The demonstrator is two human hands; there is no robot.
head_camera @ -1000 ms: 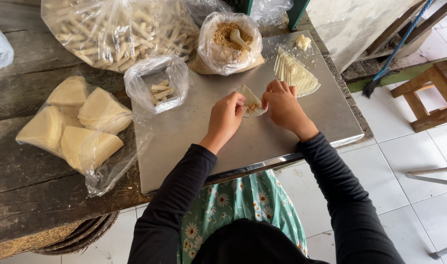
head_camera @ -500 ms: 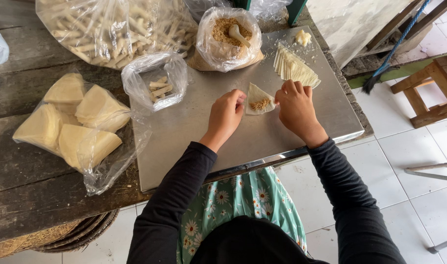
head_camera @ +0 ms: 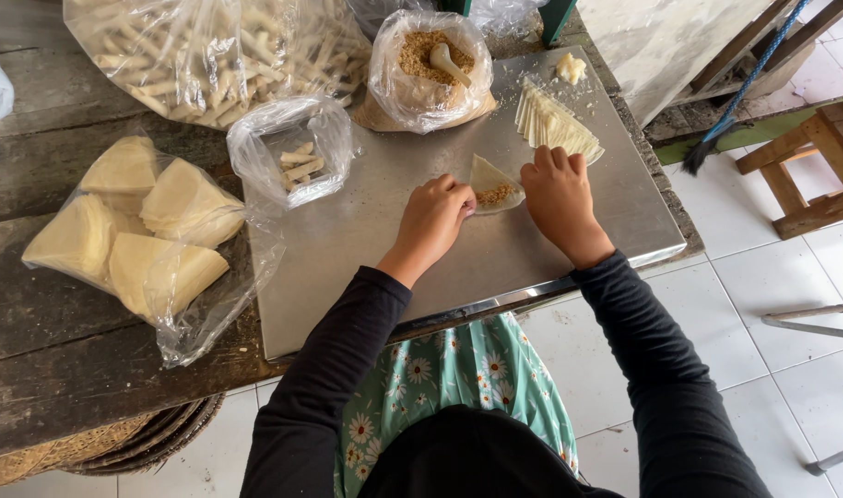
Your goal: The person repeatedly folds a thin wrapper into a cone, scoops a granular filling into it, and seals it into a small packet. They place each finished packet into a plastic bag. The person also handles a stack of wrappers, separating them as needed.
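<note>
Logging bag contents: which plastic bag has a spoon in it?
The bag of brown crumbs at the metal tray's far edge; a white spoon stands in its filling.
</note>
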